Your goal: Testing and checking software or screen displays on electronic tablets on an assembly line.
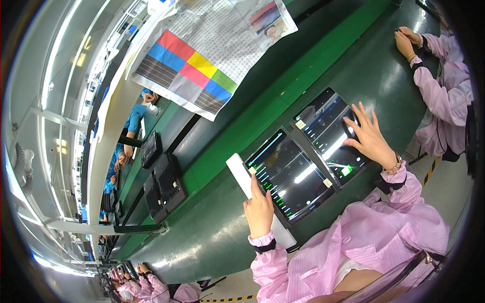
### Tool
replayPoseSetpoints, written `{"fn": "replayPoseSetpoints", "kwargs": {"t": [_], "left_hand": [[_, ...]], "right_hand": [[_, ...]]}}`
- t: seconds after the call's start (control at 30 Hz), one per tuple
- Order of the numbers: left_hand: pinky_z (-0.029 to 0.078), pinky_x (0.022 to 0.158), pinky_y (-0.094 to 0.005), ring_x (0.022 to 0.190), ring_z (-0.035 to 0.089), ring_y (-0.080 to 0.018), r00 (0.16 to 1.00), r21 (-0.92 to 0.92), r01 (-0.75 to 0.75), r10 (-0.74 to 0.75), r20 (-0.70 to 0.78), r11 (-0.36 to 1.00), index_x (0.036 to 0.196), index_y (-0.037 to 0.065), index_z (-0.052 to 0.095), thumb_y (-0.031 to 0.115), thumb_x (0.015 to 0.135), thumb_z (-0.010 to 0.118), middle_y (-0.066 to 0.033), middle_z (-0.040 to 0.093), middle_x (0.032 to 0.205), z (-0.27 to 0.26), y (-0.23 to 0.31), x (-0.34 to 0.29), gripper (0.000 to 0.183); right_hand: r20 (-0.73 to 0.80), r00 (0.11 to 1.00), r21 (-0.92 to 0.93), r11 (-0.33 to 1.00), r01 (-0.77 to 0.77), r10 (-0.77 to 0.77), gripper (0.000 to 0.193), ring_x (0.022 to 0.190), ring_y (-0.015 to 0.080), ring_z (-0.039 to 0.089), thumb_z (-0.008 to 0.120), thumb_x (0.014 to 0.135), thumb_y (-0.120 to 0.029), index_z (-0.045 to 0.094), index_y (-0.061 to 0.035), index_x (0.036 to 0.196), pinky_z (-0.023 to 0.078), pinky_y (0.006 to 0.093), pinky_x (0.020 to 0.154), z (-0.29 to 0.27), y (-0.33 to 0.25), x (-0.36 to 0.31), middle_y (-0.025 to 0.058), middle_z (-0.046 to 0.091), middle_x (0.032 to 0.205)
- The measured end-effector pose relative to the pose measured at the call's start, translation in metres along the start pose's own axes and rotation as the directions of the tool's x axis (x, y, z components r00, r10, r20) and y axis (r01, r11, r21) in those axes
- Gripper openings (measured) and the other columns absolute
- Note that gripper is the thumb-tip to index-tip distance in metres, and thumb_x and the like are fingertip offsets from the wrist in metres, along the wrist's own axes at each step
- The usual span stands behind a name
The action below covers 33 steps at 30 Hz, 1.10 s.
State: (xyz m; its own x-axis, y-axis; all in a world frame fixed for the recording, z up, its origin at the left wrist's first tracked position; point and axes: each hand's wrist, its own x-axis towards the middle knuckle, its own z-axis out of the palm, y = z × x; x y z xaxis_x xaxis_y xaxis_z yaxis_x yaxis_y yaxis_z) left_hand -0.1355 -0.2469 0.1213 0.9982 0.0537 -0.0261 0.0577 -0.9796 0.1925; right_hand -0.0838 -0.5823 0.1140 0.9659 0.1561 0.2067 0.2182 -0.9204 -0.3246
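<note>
Two dark-screened tablets lie side by side on a green workbench in front of me. Rows of small green and white marks run down the left tablet; the right tablet has a bright green patch near its lower end. My left hand holds nothing; its index finger is stretched out and touches or hovers at the left tablet's left edge. Over the right tablet's right side, my right hand spreads its fingers, some at the glass. A long white bar sits along the left tablet's outer side, partly covered by my left hand.
A printed sheet with coloured blocks hangs above the far side. More black devices rest on the bench to the left. At the right sits a co-worker in pink, hands on the bench; others in blue work across it.
</note>
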Motion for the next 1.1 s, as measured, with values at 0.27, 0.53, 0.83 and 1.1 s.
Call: {"fn": "replayPoseSetpoints", "kwargs": {"t": [0.27,0.53,0.83,1.1], "left_hand": [[0.045,0.071,-0.0378,0.067,0.062,-0.0295,0.993,0.033,-0.122,0.122,0.002,0.992,0.137,0.001,0.028,0.025,0.085,0.06,-0.016,0.064,0.091,0.006,0.003,0.01,0.066],[0.04,0.093,-0.0463,0.11,0.05,-0.0455,1.0,-0.39,-0.002,0.007,0.012,0.921,0.138,-0.005,0.021,0.028,0.088,0.058,-0.0268,0.037,0.135,0.015,-0.016,-0.033,0.07],[0.019,0.109,-0.0442,0.135,0.022,-0.0381,0.994,-0.589,-0.02,0.078,0.073,0.808,0.138,-0.004,0.02,0.024,0.095,0.045,-0.0182,0.034,0.143,0.043,-0.022,-0.053,0.057],[0.021,0.109,-0.0331,0.134,0.03,-0.0257,0.996,-0.873,0.084,-0.016,0.087,0.481,0.138,-0.004,0.021,0.02,0.099,0.036,-0.0159,0.035,0.142,0.066,-0.05,-0.061,0.048]], "right_hand": [[-0.071,0.996,0.099,0.994,0.051,-0.044,0.054,0.136,0.0374,0.021,0.061,0.083,-0.036,0.049,-0.0042,0.125,0.015,0.0524,0.11,0.007,-0.002,-0.011,0.0223,0.029,0.141],[0.381,0.889,0.819,0.54,-0.196,-0.255,0.06,0.122,0.0317,0.043,0.049,0.094,-0.036,0.028,-0.0028,0.139,0.036,0.0373,0.101,0.021,-0.061,-0.012,0.0203,0.036,0.137],[0.329,0.925,0.839,0.509,-0.194,-0.19,0.065,0.117,0.0326,0.047,0.052,0.092,-0.038,0.026,-0.0045,0.141,0.04,0.0394,0.096,0.049,-0.057,-0.017,0.0237,0.04,0.132],[0.282,0.921,0.93,0.314,-0.193,-0.268,0.079,0.127,0.0342,0.038,0.061,0.087,-0.039,0.019,0.0001,0.142,0.033,0.0384,0.105,0.048,-0.081,-0.027,0.0252,0.03,0.139]]}}
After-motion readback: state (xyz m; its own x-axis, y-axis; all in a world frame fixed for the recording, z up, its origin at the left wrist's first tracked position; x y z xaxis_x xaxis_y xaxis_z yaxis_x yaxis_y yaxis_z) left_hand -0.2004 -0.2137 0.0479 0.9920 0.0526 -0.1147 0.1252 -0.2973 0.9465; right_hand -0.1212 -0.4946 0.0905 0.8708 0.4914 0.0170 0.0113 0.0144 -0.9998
